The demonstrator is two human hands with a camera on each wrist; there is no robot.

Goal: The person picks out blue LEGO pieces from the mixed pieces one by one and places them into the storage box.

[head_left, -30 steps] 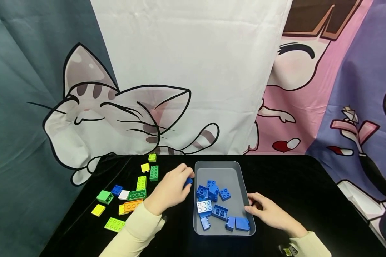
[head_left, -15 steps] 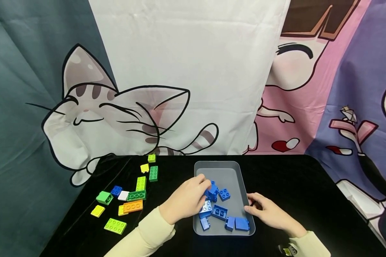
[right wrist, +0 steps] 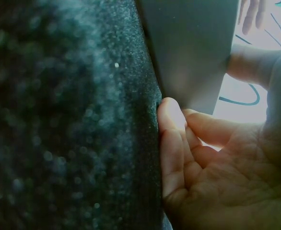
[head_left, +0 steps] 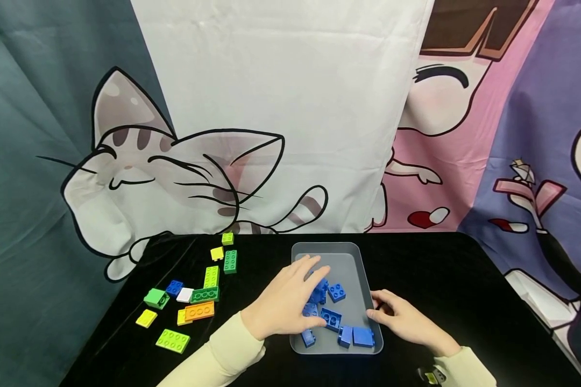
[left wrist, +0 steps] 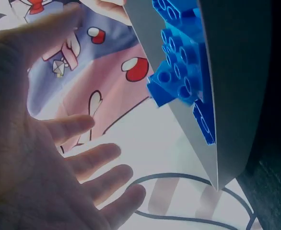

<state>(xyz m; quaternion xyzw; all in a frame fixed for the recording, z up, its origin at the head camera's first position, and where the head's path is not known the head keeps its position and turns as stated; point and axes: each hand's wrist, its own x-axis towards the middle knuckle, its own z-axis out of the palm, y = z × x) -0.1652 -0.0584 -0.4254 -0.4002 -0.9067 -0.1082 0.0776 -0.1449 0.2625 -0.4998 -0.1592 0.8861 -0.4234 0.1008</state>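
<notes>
Over the left side of a grey tray (head_left: 351, 263), my left hand (head_left: 283, 298) is spread with thumb and fingers apart. In the left wrist view the left hand (left wrist: 59, 158) holds nothing, and a heap of blue building bricks (left wrist: 179, 57) shows beyond the tray's wall. Several blue bricks (head_left: 330, 319) lie in the tray, some hidden behind the left hand. At the tray's right side my right hand (head_left: 406, 321) grips the wall. The right wrist view has the right thumb (right wrist: 251, 64) at the rim and curled fingers (right wrist: 171, 120) against the outside.
Left of the tray, loose bricks lie on the black cloth (head_left: 426, 269): a lime brick (head_left: 172, 341), an orange brick (head_left: 199, 310), a green brick (head_left: 156, 298), a white brick (head_left: 185, 295), a blue brick (head_left: 175, 288) and several others. A printed curtain (head_left: 281, 107) hangs behind.
My left hand has moved right from beside the tray to over it, carrying a blue brick, then spread its fingers and let the brick go. The right hand has stayed at the tray.
</notes>
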